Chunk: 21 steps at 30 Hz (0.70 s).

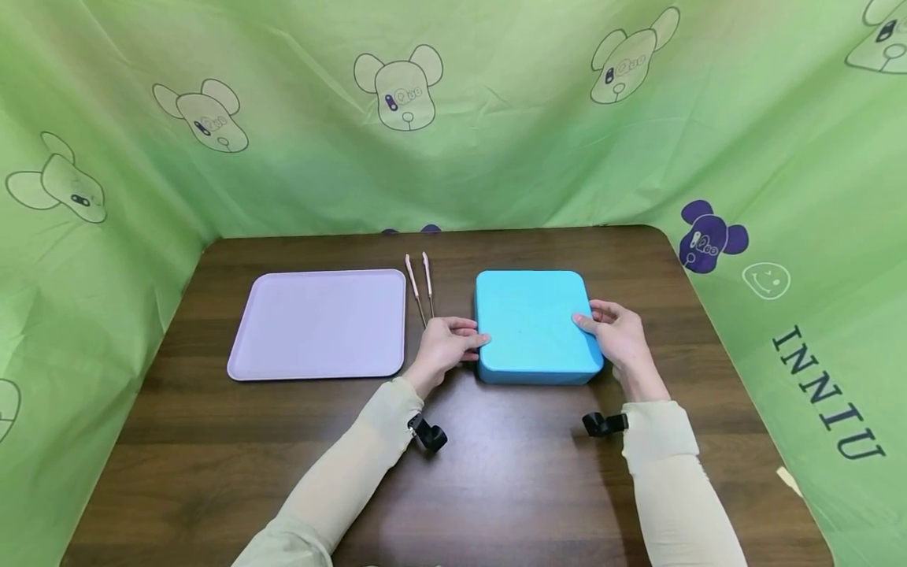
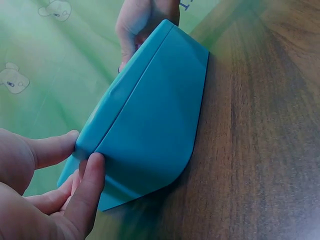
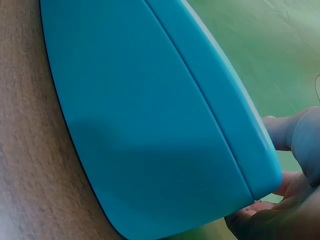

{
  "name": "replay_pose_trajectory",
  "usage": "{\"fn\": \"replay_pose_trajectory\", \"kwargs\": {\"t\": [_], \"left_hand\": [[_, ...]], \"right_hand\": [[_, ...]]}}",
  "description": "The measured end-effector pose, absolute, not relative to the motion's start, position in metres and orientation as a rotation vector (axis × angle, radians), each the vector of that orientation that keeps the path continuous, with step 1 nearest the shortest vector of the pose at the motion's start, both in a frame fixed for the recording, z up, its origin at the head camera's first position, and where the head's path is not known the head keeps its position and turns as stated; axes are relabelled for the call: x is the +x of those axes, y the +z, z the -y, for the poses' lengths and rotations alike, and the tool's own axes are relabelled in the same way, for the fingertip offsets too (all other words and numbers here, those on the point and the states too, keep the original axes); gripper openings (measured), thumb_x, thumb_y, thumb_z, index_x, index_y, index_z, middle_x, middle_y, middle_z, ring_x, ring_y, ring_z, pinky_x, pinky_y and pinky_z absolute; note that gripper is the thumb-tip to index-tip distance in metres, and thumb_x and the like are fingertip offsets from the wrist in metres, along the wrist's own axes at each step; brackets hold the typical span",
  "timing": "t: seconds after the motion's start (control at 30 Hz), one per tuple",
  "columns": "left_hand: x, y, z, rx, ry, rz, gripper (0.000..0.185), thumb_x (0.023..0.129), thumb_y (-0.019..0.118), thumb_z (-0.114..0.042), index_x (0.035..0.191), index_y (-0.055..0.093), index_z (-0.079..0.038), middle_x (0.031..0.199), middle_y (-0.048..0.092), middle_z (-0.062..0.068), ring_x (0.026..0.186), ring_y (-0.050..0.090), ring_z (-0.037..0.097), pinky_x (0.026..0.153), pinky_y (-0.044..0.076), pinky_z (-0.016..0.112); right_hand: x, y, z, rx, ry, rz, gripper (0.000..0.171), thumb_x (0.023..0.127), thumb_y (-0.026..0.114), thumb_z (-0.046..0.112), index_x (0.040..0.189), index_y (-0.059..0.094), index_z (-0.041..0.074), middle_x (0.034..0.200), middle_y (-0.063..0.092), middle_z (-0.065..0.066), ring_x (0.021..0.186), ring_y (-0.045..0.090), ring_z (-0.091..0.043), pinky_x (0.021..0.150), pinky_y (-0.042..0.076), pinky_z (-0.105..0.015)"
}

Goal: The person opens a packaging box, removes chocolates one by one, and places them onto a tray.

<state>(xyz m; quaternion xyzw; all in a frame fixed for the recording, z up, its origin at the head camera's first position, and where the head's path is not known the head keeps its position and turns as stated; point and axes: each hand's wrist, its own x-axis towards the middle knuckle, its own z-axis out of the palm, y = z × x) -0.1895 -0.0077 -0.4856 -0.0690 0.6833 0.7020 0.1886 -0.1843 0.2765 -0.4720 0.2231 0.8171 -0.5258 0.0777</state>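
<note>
**Both hands on the blue box, at the lid seam**

I have my hands on either side of the blue box (image 1: 533, 327), which sits flat on the table (image 1: 496, 488), right of the middle and nearer the far edge than the near one. My left hand (image 1: 445, 346) pinches the box's left side: in the left wrist view the thumb lies on the lid's rim and a finger (image 2: 89, 190) sits just under the seam. My right hand (image 1: 618, 335) grips the right side, thumb on top of the lid, fingers curled down the wall; the right wrist view shows fingertips (image 3: 260, 207) tucked under the lid's edge.

I judge this to be the start of lifting the lid: the seam looks closed all along, and the box is not raised off the table.

The next move calls for an even upward pull on both rims, so the lid comes off level and the base stays down.

To the left lies a lilac tray (image 1: 320, 323), with two thin pink sticks (image 1: 420, 285) between it and the box.
</note>
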Motion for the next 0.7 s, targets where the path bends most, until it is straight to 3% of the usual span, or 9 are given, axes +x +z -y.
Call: {"fn": "replay_pose_trajectory", "kwargs": {"t": [0.7], "left_hand": [[-0.18,-0.491,0.021,-0.2,1.991,-1.875,0.034,0.086,0.08,-0.005,0.115,0.068,0.006,0.088,0.065,0.006,0.067,0.067,0.011,0.071,0.061,0.035]], "right_hand": [[-0.174,-0.476,-0.265,0.693,-1.649,-2.411,0.067,0.095,0.069,0.04,0.149,0.047,0.007,0.128,0.049,-0.008,0.115,0.044,-0.021,0.087,0.043,-0.02]]}}
